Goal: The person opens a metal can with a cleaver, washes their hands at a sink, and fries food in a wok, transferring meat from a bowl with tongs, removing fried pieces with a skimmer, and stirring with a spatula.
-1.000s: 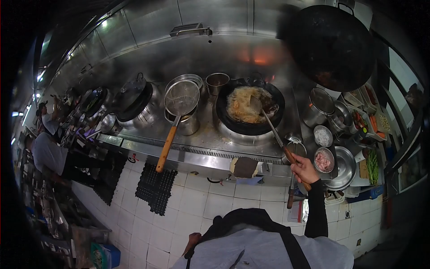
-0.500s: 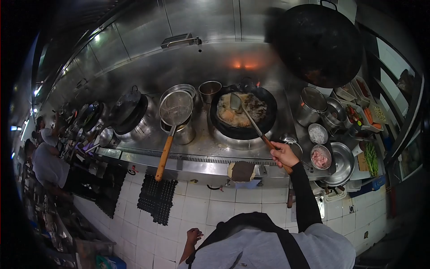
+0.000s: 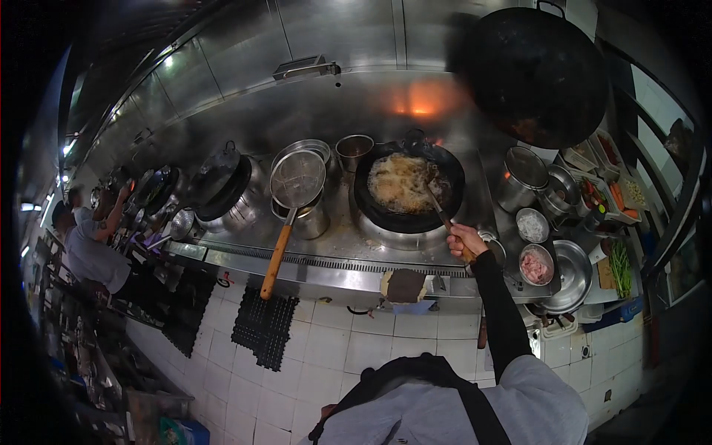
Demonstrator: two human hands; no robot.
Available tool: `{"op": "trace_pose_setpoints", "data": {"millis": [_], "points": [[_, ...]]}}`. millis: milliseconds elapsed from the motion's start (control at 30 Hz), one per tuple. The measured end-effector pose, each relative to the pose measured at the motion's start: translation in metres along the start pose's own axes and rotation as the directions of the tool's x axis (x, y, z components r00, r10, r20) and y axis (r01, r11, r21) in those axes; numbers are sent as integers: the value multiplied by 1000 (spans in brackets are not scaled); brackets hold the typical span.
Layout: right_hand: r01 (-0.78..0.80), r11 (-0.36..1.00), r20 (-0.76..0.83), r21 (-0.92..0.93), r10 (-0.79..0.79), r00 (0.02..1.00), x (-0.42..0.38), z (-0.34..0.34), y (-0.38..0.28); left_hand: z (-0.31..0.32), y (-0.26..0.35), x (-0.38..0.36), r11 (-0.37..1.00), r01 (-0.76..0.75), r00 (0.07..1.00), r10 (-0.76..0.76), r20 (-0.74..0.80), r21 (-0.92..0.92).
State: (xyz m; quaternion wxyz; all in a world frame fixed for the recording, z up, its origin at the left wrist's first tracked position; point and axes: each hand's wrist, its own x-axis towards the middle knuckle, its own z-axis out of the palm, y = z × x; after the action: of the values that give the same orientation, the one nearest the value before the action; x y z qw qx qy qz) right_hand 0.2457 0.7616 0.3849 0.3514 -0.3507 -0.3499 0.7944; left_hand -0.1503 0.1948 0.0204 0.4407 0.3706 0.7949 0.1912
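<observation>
Wok ladle (image 3: 439, 208), wood-handled, clasped in the right hand (image 3: 466, 241) and slanting into the golden froth (image 3: 404, 182) of the black wok (image 3: 393, 220); ladle head probably sunk beneath the bubbles. Left hand (image 3: 328, 409) mostly hidden behind the torso: cannot tell its state. Long-handled mesh strainer (image 3: 298, 179) left of the wok; raw meat (image 3: 535, 265) in a bowl, right of the right hand.

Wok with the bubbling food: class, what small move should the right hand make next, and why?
Probably a gentle stir: the right hand already grips the long-handled utensil, its far end down in the food, which bubbles across the wok.
</observation>
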Motion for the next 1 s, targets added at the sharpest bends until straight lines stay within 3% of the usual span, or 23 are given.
{"op": "trace_pose_setpoints", "data": {"millis": [33,167,233,267,467,500,567,633,667,833,900,967,1000], "points": [[-16,990,52,141,9,999,4,2,1,1,1,2,1000,-1,1000,1,-1,-27],[-29,975,130,219,1,992,11,14,13,-1,10,10,981,29,1000,-28,6,-192],[-50,972,164,228,12,986,4,20,15,-19,55,-7,847,191,979,-201,33,-496],[-55,973,168,226,17,986,-2,22,15,-41,116,-31,737,250,957,-286,45,-628],[-61,998,195,-5,61,979,-52,24,4,-47,133,-36,743,279,951,-303,66,-609],[-65,998,191,-6,65,980,-61,23,3,-31,99,-23,704,293,948,-302,101,-647],[-28,979,95,-199,48,994,-86,26,0,-1,36,1,619,327,939,-299,171,-714],[-36,976,65,-213,51,997,-111,33,-7,9,13,5,847,232,972,-224,75,-479],[-15,953,31,-303,26,999,-123,36,-10,11,9,5,976,111,994,-113,4,-185],[21,808,-28,-588,-46,999,-170,35,-18,12,2,4,969,129,990,-138,-25,-212],[-23,794,-77,-607,-30,997,-190,44,-24,9,3,10,974,125,991,-132,-26,-187],[-23,811,-109,-585,-50,993,-207,46,-26,5,6,20,782,250,968,-206,143,-571],[-25,810,-113,-586,-51,992,-215,51,-28,-6,26,14,767,270,963,-221,155,-582]]}}
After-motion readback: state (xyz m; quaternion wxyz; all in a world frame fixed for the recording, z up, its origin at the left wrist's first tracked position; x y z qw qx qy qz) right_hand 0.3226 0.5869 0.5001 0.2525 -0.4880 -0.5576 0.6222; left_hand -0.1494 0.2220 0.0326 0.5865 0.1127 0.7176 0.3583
